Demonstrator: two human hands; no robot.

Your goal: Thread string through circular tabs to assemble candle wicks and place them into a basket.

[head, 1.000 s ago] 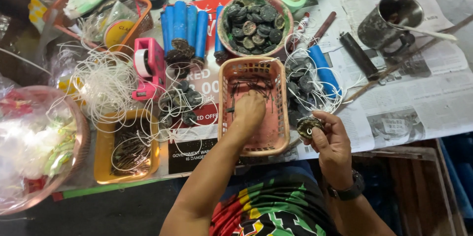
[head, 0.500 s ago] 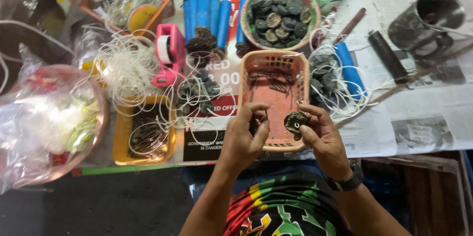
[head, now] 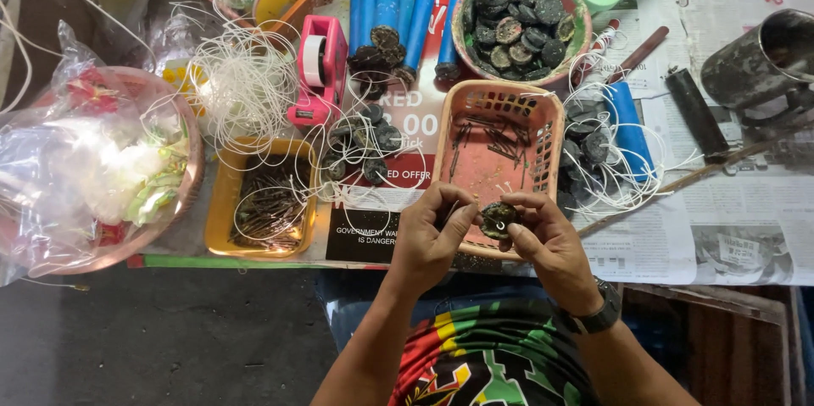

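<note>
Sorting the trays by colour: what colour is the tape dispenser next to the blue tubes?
Pink, with a white roll; the tape dispenser shows plainly in the head view.

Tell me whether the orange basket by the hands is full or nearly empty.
Nearly empty: the orange basket shows mostly bare bottom, with a few thin dark pins scattered in it.

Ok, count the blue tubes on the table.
6: five blue tubes lie side by side left of the bowl of dark discs; one lies right of the orange basket. More may be hidden.

Bowl point(head: 462, 20) behind basket point(head: 543, 105)
</note>
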